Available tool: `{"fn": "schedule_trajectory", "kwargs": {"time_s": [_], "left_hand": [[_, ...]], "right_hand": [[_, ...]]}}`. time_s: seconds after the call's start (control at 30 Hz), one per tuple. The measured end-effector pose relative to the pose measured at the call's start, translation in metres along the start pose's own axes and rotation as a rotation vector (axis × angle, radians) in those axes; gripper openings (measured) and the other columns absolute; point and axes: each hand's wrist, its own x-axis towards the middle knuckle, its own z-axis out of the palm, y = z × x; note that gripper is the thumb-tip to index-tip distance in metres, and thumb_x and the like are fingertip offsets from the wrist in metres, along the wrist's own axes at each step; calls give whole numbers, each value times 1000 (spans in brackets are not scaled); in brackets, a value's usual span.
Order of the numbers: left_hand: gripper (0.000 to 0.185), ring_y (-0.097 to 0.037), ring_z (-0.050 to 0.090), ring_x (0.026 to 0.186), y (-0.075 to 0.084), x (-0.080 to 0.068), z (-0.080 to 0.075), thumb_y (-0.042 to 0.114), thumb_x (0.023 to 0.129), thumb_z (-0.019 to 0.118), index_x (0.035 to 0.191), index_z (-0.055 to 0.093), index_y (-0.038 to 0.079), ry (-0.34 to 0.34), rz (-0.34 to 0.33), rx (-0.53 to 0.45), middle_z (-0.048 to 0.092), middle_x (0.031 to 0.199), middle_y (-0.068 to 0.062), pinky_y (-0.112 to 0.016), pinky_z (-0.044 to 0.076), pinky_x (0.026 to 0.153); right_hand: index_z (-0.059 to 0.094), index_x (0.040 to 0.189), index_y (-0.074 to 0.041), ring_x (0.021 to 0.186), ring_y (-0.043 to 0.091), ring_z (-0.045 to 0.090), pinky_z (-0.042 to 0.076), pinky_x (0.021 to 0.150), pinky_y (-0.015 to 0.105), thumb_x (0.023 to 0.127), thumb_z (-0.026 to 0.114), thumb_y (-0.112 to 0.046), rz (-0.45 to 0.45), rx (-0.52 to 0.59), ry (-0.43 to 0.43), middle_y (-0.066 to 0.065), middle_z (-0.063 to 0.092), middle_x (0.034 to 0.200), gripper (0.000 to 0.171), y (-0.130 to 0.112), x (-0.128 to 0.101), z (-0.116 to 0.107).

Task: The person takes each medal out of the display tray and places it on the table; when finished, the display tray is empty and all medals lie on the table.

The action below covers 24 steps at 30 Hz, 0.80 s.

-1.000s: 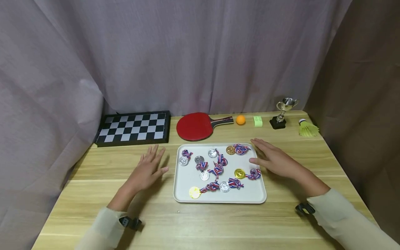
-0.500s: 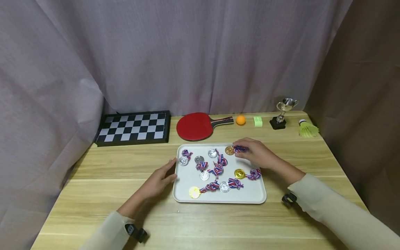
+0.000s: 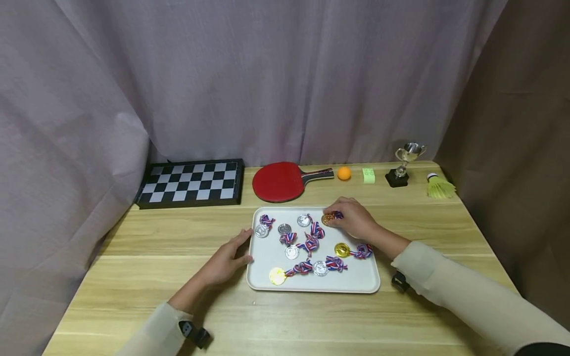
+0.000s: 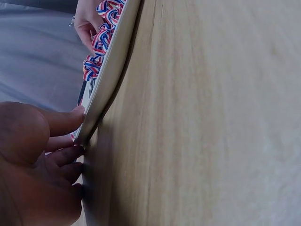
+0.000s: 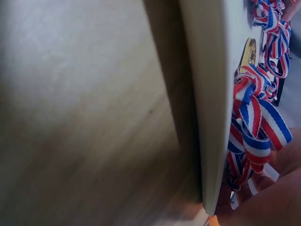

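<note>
In the head view a white tray [image 3: 356,281] holds several gold, silver and bronze-coloured medals with knotted red, white and blue ribbons. At its far right corner my right hand [image 3: 357,221] pinches the bronze-coloured medal [image 3: 327,219] by its bundled ribbon, partly covered by the fingers. My left hand [image 3: 224,262] touches the tray's left edge, its thumb [image 4: 66,121] at the rim and its other fingers lower against the side. Near the right hand lies a gold medal [image 3: 342,249]; in the right wrist view a ribbon bundle [image 5: 258,127] partly hides that hand.
Behind the tray stand or lie a chessboard [image 3: 191,183], a red table tennis bat [image 3: 277,182], an orange ball [image 3: 344,173], a green sticky-note-like block [image 3: 368,175], a small trophy cup [image 3: 403,163] and a yellow shuttlecock [image 3: 440,186]. Grey curtains [image 3: 285,79] enclose the wooden table [image 3: 285,324].
My right hand has moved left from the tray's right edge and taken hold of the bronze-coloured medal's ribbon. My left hand has come right and down to touch the tray's left edge.
</note>
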Motion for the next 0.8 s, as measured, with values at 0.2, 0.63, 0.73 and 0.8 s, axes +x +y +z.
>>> {"fn": "schedule_trajectory", "kwargs": {"time_s": [0.2, 0.63, 0.73, 0.8], "left_hand": [[72, -34, 18, 157, 0, 0, 0, 11, 100, 68, 161, 31, 5, -1, -16, 7, 26, 168, -17, -50, 16, 127], [71, -35, 17, 157, -1, -1, 0, 11, 100, 68, 161, 32, 4, 2, -4, 4, 26, 168, -19, -52, 16, 127], [72, -33, 17, 157, -1, -1, 0, 12, 100, 68, 161, 31, 5, -3, -11, 6, 26, 168, -17, -50, 16, 127], [72, -33, 17, 158, -1, -1, 0, 12, 100, 68, 162, 31, 5, -4, -14, 3, 25, 168, -16, -49, 16, 127]], "right_hand": [[79, 113, -8, 105, 31, 60, 46, 96, 48, 84, 85, -12, 30, 1, -4, 7, 70, 106, 30, -1, 3, 1], [70, 105, -10, 86, 21, 58, 47, 78, 35, 86, 82, -2, 90, 186, -36, 6, 69, 94, 24, 6, 2, -1], [71, 106, -10, 85, 19, 60, 50, 77, 33, 88, 79, -2, 71, 214, -46, 5, 70, 94, 22, 9, 2, -2], [72, 106, -10, 84, 18, 62, 52, 75, 32, 89, 78, -3, 63, 236, -51, 5, 71, 93, 19, 11, 2, -5]]}}
